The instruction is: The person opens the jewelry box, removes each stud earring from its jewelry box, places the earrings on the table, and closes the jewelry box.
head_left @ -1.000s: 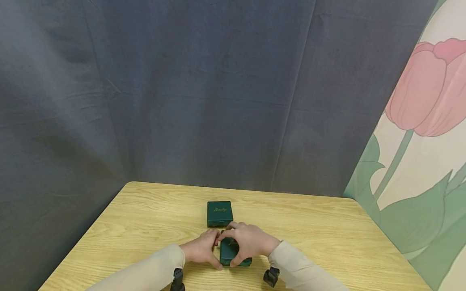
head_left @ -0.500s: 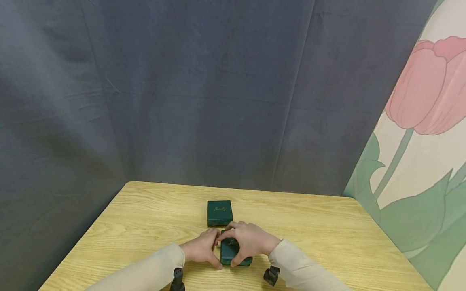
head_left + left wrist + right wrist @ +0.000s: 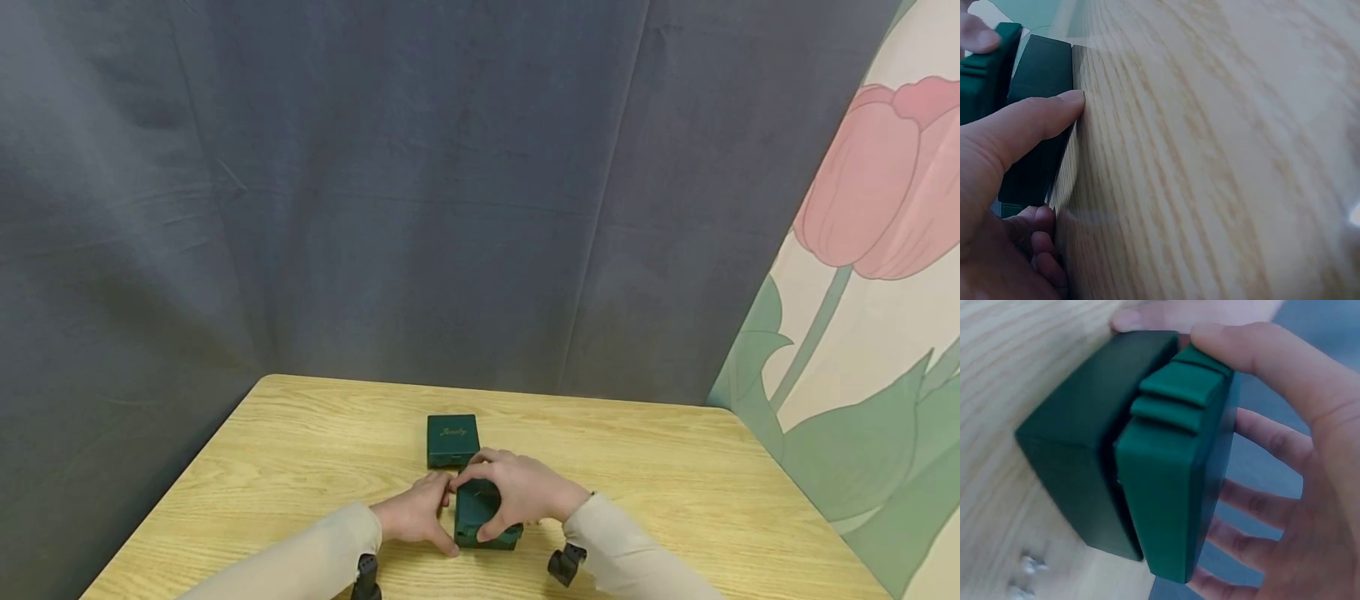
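A dark green jewelry box stands at the table's near side. My left hand (image 3: 416, 512) holds its base (image 3: 1079, 437) between thumb and fingers, the thumb (image 3: 1041, 122) on the near side in the left wrist view. My right hand (image 3: 517, 492) grips the green lid (image 3: 1166, 481) from above, thumb (image 3: 1254, 347) beside the ridged, bow-like trim on its edge. A narrow gap shows between lid and base in the right wrist view; what lies inside is hidden. Behind stands a second green box (image 3: 452, 440), closed, with gold lettering.
Two small silvery pieces (image 3: 1034, 564) lie on the table beside the box, too blurred to name. The light wooden table (image 3: 637, 475) runs back to a dark blue curtain (image 3: 450, 208). A wall with painted tulips (image 3: 862, 183) rises on the right.
My right hand has risen slightly with the lid, parting it from the base. My left hand has stayed in place on the base. The second box has not moved.
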{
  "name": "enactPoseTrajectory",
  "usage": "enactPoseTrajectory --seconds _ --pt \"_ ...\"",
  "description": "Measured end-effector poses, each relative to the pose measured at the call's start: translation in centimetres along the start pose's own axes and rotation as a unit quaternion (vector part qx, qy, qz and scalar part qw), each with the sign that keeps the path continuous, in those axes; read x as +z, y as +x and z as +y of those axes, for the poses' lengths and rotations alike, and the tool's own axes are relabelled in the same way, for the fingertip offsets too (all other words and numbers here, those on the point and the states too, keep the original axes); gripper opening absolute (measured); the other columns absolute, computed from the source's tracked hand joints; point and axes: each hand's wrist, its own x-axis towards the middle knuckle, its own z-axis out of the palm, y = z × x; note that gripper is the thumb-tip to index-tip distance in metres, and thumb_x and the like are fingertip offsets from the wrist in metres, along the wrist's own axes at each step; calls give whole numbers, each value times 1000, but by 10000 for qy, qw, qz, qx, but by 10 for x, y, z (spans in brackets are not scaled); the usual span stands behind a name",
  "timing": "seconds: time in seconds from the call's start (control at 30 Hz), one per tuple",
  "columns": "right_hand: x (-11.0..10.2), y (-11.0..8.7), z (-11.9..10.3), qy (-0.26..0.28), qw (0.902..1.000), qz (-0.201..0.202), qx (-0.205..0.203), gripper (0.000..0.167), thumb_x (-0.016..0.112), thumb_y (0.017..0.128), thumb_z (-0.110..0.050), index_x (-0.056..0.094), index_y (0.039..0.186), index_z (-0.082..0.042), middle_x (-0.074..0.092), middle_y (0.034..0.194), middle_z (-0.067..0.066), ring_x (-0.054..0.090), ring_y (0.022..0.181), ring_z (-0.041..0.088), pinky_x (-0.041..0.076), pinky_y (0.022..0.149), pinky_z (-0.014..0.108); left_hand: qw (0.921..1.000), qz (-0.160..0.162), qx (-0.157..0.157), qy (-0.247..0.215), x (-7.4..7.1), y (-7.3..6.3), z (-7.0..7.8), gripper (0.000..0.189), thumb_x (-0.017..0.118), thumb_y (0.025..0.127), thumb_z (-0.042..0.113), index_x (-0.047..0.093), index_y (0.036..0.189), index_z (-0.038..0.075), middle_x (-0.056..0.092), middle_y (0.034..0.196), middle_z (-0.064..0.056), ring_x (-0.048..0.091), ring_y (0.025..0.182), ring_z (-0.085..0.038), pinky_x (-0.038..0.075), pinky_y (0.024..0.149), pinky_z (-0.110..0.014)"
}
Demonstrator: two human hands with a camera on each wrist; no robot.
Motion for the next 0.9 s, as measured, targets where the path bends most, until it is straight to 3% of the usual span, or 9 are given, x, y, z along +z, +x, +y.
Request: enactPoseTrajectory --seconds 0.27,0.43,0.57,0.7,0.9 --pt "-25 -17 9 658 9944 793 240 68 80 77 -43 51 137 -34 44 142 4 50 124 29 47 93 49 9999 80 64 53 1 1 -2 67 85 72 22 46 124 6 44 101 -3 40 92 -18 39 82 -34" --pt "-38 -25 24 759 9823 1675 363 71 80 78 -39 48 140 -32 40 146 7 55 115 29 50 87 46 9997 200 150 33 2 0 -1 66 86 69 18 46 120 6 43 99 -4 38 91 -19 37 81 -33" --pt "-40 -28 41 642 9744 2060 625 73 81 77 -36 46 141 -32 40 145 8 57 108 26 52 81 42 9997 220 94 -6 3 1 -1 67 86 68 17 46 121 6 44 99 -3 38 92 -19 38 82 -33" --pt "-32 -29 58 261 9734 2034 1026 72 82 76 -37 49 140 -28 42 143 11 56 111 31 52 83 45 9998 197 13 -65 4 1 -2 68 87 68 18 46 122 6 44 100 -3 39 93 -19 39 82 -34" --pt "-13 -27 78 -164 9747 1647 1505 70 83 73 -39 55 136 -23 48 137 16 58 108 32 51 83 47 9997 198 -2 -114 4 2 -2 68 87 68 16 46 121 6 44 100 -3 39 94 -20 39 83 -34"
